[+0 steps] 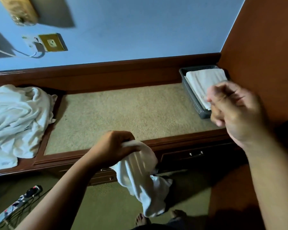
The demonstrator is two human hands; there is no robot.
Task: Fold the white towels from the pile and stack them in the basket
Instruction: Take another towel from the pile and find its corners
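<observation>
Over the desk edge (181, 138), the left hand (113, 146) grips a hanging towel (136, 181); the right hand (234, 110) (blurred) curls empty.

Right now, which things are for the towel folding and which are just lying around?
For the job:
crumpled pile of white cloth towels
loose white towel hanging from the left hand
grey plastic mesh basket
folded white towels stacked in it

Just lying about:
pale power strip on the floor
brass wall socket
small metal drawer handle
</observation>
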